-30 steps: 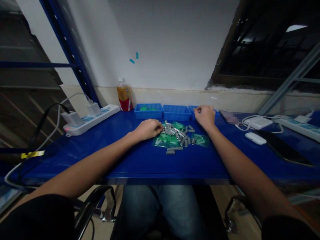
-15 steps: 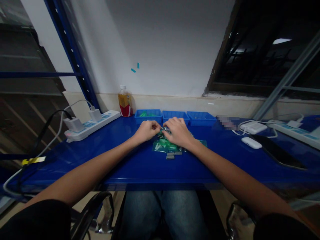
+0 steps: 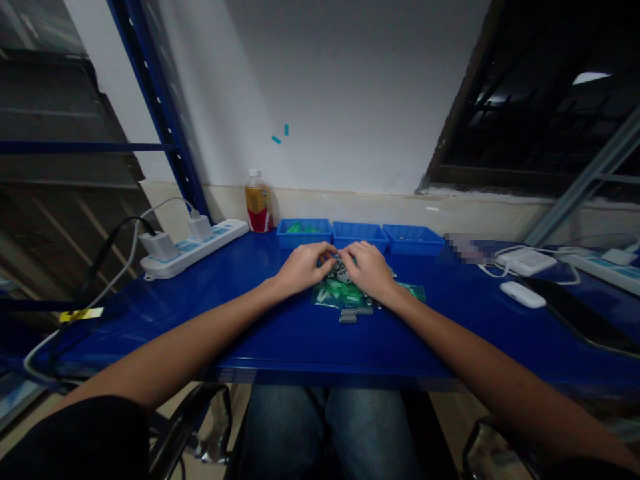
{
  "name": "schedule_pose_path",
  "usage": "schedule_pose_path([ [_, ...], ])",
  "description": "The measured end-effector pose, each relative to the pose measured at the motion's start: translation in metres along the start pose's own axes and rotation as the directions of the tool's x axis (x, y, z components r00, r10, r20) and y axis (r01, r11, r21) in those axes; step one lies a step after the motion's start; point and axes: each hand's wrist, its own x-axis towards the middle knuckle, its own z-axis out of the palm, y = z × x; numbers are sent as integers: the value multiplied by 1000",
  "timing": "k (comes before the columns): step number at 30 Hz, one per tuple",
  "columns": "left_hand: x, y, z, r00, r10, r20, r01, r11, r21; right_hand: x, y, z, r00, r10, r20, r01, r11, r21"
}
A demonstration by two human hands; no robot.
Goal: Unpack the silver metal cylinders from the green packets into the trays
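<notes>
My left hand (image 3: 303,267) and my right hand (image 3: 369,269) rest side by side on a pile of small grey metal parts (image 3: 354,311) and green pieces (image 3: 336,292) in the middle of the blue table (image 3: 280,320). The fingers of both hands are curled and meet over the pile, pinching at small grey parts. What exactly each holds is too small to make out. Three blue trays (image 3: 357,235) stand in a row just behind the hands; the left one holds green pieces.
A drink bottle (image 3: 258,201) stands left of the trays. A white power strip (image 3: 193,248) with plugged chargers and cables lies at the left. At the right lie a white case (image 3: 523,294), a dark phone (image 3: 583,317) and another power strip. Chair armrests show below.
My right hand came back from the right-hand tray to the pile and joined my left hand. Both hands now stay together over the parts; the view shifted slightly.
</notes>
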Motion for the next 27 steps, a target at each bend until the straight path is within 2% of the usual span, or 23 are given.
schedule_pose_path([
  [6,1,2,-1,1000,19,5,-19,1000,15,-1,-2,-2,1000,-23,19,23,1000,10],
  [11,2,4,-4,998,-62,0,61,996,-68,-2,-3,-5,997,-22,-77,34,986,161],
  [16,2,1,-5,996,-85,39,89,990,-107,-1,-4,-6,993,-88,-81,102,978,182],
  [23,-1,5,-7,1000,-16,12,17,994,-103,1,-5,-2,997,-3,-83,25,964,263],
  [27,-1,6,-7,1000,-1,-13,0,997,-71,1,-5,-1,997,6,-75,16,954,300],
])
